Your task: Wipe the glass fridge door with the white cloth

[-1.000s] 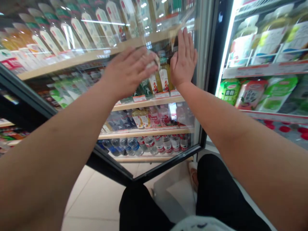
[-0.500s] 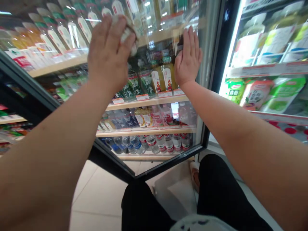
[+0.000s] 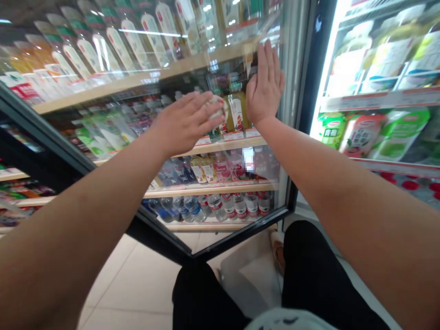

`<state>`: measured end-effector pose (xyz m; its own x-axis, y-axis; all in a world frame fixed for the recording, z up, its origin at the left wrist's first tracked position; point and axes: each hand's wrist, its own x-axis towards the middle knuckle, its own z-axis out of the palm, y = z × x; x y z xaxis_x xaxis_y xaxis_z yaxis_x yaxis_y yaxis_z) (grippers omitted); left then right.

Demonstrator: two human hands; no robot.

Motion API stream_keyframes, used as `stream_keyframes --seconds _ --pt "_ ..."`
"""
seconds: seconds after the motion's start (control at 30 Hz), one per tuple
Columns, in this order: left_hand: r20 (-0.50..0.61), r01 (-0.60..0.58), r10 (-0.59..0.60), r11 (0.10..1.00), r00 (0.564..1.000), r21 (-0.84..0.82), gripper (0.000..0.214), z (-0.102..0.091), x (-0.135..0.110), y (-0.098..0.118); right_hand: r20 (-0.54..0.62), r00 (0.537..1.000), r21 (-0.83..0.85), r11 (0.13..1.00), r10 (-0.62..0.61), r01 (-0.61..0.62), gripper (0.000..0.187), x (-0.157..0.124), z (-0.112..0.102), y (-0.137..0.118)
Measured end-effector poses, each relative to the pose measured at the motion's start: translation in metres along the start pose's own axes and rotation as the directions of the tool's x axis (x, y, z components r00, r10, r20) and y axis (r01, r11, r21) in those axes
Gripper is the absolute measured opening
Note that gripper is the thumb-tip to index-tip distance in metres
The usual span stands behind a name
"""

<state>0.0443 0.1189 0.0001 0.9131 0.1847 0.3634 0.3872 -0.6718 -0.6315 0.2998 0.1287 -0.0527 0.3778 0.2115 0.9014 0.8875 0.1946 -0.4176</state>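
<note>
An open glass fridge door [image 3: 237,59] stands in front of me, swung out to the left. My left hand [image 3: 187,121] presses a small crumpled white cloth [image 3: 217,107] against the pane, fingers closed over it. My right hand [image 3: 264,85] lies flat against the glass near the door's right edge, fingers stretched upward and holding nothing. Through the pane, shelves of drink bottles [image 3: 213,172] show.
The door's black bottom frame [image 3: 237,231] hangs above a tiled floor [image 3: 137,284]. To the right, the lit fridge interior holds green and red drink packs [image 3: 364,133] on shelves. My legs in black trousers [image 3: 309,275] are below.
My left hand with the cloth swept up and to the left on the glass, then came back down and right to mid-pane. My right hand stayed flat in place.
</note>
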Motion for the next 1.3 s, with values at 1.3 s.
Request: stream_keyframes --seconds 1.3 --pt "-0.225 0.273 -0.252 0.959 0.941 0.071 0.049 -0.009 0.009 0.006 -0.045 0.999 0.021 0.999 -0.029 0.030 0.072 0.001 0.001 0.000"
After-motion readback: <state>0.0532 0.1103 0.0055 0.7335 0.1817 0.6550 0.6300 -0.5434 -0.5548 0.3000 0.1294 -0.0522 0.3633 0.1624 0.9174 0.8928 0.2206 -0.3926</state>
